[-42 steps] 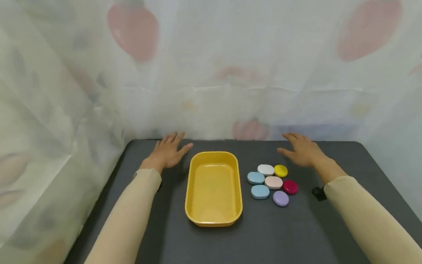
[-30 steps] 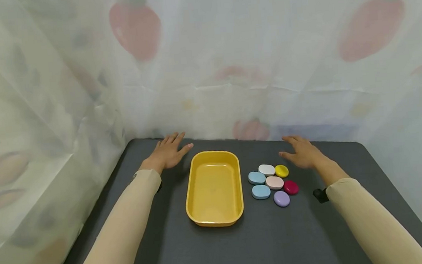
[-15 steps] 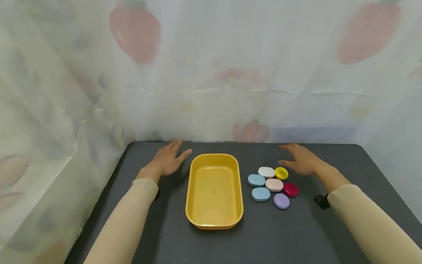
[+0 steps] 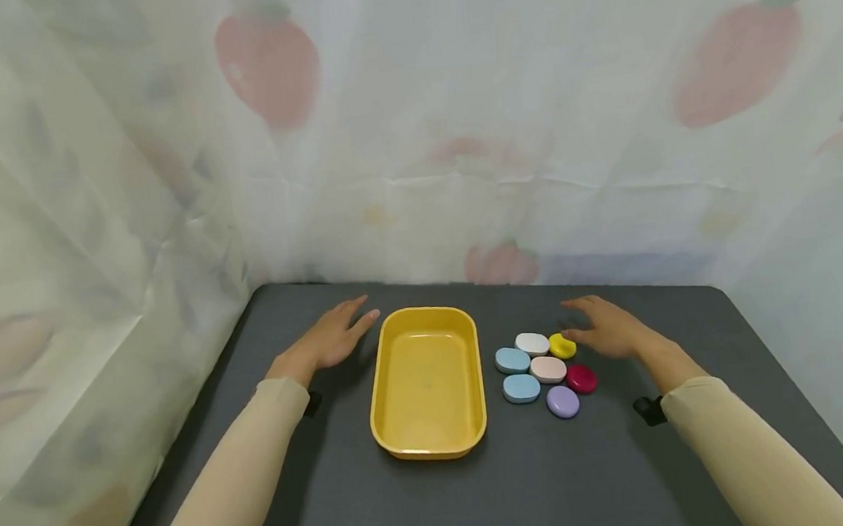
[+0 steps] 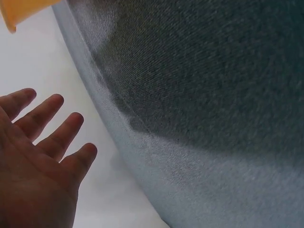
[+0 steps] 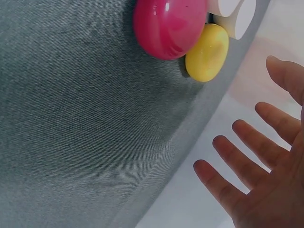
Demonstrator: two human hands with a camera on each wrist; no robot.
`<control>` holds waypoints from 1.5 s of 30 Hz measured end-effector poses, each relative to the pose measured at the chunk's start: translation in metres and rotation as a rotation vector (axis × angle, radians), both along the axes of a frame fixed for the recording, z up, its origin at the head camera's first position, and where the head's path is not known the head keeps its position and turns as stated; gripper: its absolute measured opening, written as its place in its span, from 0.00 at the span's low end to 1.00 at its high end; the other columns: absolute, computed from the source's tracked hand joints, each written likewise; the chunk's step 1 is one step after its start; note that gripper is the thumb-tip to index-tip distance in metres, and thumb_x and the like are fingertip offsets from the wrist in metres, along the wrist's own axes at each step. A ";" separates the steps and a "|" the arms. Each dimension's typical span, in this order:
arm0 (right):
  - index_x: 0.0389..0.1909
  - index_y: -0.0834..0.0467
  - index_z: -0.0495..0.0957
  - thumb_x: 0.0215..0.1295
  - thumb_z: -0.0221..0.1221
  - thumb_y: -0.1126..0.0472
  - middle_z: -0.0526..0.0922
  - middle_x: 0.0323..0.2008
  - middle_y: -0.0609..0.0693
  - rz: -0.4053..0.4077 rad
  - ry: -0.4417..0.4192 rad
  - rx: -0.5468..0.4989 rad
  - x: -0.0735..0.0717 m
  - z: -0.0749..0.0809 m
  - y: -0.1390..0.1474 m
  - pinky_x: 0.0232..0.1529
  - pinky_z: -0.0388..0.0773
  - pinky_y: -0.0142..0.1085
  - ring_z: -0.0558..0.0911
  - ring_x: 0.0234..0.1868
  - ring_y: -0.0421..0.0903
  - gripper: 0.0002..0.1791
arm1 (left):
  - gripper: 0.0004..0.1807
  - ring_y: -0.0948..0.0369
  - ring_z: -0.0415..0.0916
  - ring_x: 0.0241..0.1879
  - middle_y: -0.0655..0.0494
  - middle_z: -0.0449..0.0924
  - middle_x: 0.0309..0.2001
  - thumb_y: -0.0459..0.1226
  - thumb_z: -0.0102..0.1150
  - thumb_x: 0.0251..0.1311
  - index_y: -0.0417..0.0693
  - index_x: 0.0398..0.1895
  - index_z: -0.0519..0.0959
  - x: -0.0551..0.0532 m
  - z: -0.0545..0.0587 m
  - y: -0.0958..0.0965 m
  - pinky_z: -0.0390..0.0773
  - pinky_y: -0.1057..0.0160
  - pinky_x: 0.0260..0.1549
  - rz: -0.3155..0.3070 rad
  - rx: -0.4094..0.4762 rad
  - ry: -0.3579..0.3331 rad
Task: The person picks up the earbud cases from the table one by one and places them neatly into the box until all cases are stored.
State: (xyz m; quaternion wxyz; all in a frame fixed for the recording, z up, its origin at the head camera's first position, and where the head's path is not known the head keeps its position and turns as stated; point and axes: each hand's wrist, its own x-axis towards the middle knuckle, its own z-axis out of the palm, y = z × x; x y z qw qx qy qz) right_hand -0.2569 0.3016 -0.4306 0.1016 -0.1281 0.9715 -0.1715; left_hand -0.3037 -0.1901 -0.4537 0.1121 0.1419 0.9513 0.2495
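Note:
My left hand (image 4: pixel 329 338) hovers left of a yellow rectangular tray (image 4: pixel 431 439), fingers extended and holding nothing. My right hand (image 4: pixel 609 328) is over the right side of the table, fingers spread, its thumb overlapping the round yellow piece (image 4: pixel 560 348) in the head view. Close by lie several smooth, rounded pieces: a white oval (image 4: pixel 531 344), a pink oval (image 4: pixel 548 370), two light blue ovals (image 4: pixel 513 360), a round crimson one (image 4: pixel 580 378) and a round lilac one (image 4: pixel 562 402). In the right wrist view, the fingers stand apart from the crimson (image 6: pixel 168 26) and yellow (image 6: pixel 207 53) pieces.
A dark grey cloth-covered table (image 4: pixel 443 512) with rounded far corners carries everything. Behind it and to the left hangs a pale curtain (image 4: pixel 393 115) printed with fruit. A black wrist strap piece (image 4: pixel 648 410) shows at the right sleeve.
Both hands have drawn back toward the person, the left one also drifting a little left. The right thumb now overlaps the yellow piece. Tray and pieces stay in place.

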 end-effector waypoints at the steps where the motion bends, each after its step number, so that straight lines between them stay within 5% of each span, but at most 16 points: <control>1: 0.78 0.61 0.64 0.74 0.61 0.47 0.63 0.75 0.70 0.000 -0.001 0.000 0.000 -0.001 0.001 0.70 0.63 0.70 0.65 0.73 0.71 0.38 | 0.50 0.39 0.46 0.82 0.42 0.49 0.83 0.74 0.26 0.72 0.53 0.85 0.49 0.001 0.000 0.000 0.49 0.32 0.77 -0.002 0.007 0.001; 17: 0.71 0.61 0.73 0.72 0.65 0.49 0.74 0.65 0.66 0.013 -0.024 -0.022 0.004 -0.015 0.005 0.59 0.78 0.63 0.79 0.60 0.65 0.32 | 0.44 0.44 0.51 0.82 0.48 0.55 0.82 0.69 0.31 0.76 0.52 0.84 0.55 0.018 -0.016 0.001 0.52 0.37 0.78 -0.022 0.124 0.003; 29: 0.68 0.62 0.76 0.70 0.66 0.48 0.77 0.59 0.68 0.003 0.003 -0.041 0.004 -0.026 -0.001 0.57 0.78 0.62 0.80 0.54 0.62 0.33 | 0.41 0.44 0.56 0.80 0.47 0.59 0.80 0.66 0.32 0.78 0.52 0.84 0.55 0.028 -0.029 0.003 0.57 0.36 0.76 -0.012 0.181 0.008; 34: 0.69 0.61 0.75 0.70 0.65 0.46 0.77 0.60 0.67 -0.019 -0.009 -0.047 0.004 -0.029 -0.005 0.60 0.75 0.65 0.77 0.60 0.66 0.33 | 0.41 0.50 0.79 0.58 0.48 0.65 0.76 0.66 0.32 0.79 0.54 0.84 0.53 0.033 -0.031 0.006 0.74 0.41 0.64 0.004 0.218 -0.022; 37: 0.69 0.61 0.75 0.70 0.65 0.46 0.77 0.60 0.67 -0.029 -0.017 -0.054 0.003 -0.031 -0.006 0.60 0.75 0.65 0.77 0.60 0.66 0.33 | 0.42 0.58 0.80 0.41 0.50 0.67 0.74 0.67 0.31 0.77 0.57 0.85 0.52 0.036 -0.034 0.009 0.78 0.48 0.53 0.006 0.239 -0.044; 45: 0.64 0.62 0.79 0.69 0.66 0.47 0.82 0.56 0.64 -0.048 -0.016 -0.055 0.001 -0.034 -0.010 0.57 0.78 0.60 0.80 0.55 0.61 0.30 | 0.41 0.60 0.80 0.37 0.52 0.67 0.74 0.68 0.31 0.77 0.62 0.86 0.46 0.039 -0.038 0.015 0.79 0.52 0.47 -0.011 0.292 -0.099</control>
